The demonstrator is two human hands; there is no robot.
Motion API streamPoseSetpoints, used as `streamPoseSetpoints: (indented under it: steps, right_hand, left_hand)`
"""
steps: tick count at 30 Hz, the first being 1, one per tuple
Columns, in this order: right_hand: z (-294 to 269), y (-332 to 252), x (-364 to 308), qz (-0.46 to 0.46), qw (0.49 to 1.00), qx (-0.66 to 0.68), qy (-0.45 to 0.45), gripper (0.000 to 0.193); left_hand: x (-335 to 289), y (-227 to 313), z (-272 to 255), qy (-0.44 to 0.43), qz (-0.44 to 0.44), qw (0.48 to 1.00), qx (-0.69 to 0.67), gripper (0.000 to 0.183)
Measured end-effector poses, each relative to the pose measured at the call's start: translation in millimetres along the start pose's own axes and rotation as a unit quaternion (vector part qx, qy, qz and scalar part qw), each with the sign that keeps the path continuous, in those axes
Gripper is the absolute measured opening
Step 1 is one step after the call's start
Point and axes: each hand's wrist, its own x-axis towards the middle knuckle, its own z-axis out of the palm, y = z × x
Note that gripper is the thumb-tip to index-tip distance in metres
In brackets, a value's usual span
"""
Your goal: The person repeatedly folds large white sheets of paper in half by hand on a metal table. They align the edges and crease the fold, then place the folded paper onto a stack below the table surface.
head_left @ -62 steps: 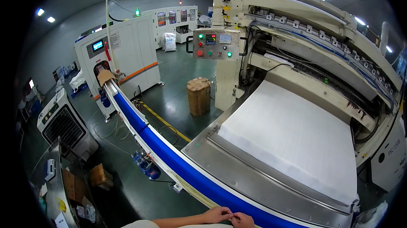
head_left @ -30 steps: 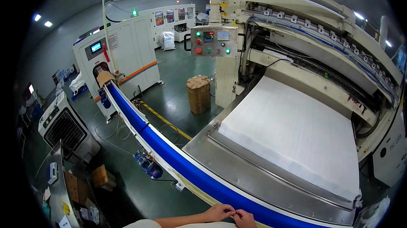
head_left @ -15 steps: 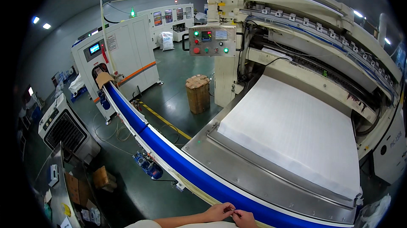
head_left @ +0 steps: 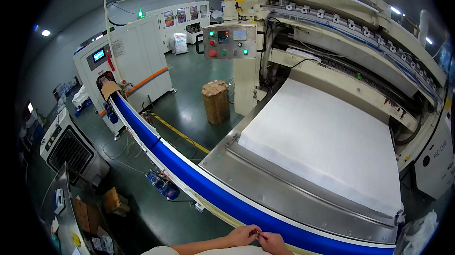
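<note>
Low in the picture, my left hand [head_left: 243, 235] and my right hand [head_left: 273, 243] meet fingertip to fingertip at the near edge of a blue conveyor belt [head_left: 199, 179]. The fingers of both are curled and pinched. What sits between them, if anything, is too small to make out. Beyond the belt is a metal machine table [head_left: 265, 189], carrying a wide stack of white sheets [head_left: 322, 136]. Neither hand touches the stack.
A cream press-like machine [head_left: 332, 72] stands behind the stack, with a control panel [head_left: 230, 41] at its left. The belt runs to a white cabinet machine [head_left: 135, 55]. A brown carton column [head_left: 215, 102], an air cooler [head_left: 71, 141] and a blue motor [head_left: 162, 185] stand around.
The whole view has shifted slightly, so the machines sit a little further left and higher. My hands stay together, with the fingers moved only slightly.
</note>
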Motion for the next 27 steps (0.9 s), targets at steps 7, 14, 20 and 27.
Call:
streamPoseSetpoints:
  steps: [7,14,20,27]
  right_hand:
    - [5.5,4.1,-1.2,-0.029,0.999,-0.007,0.039,0.021]
    - [15.6,17.6,0.2,-0.006,0.999,0.007,0.033,0.019]
    - [8.3,2.9,-6.3,-0.035,0.999,0.002,0.033,0.018]
    - [12.2,13.7,-2.0,-0.051,0.998,-0.022,0.041,0.017]
  left_hand:
    - [-0.3,5.3,-3.0,-0.002,0.006,1.000,-0.004,0.021]
    - [-0.6,2.5,-5.2,-0.001,0.011,1.000,-0.011,0.024]
    - [-8.0,0.5,0.2,-0.005,0.001,1.000,-0.007,0.023]
    - [-4.4,3.3,4.0,0.027,0.019,0.999,0.000,0.022]
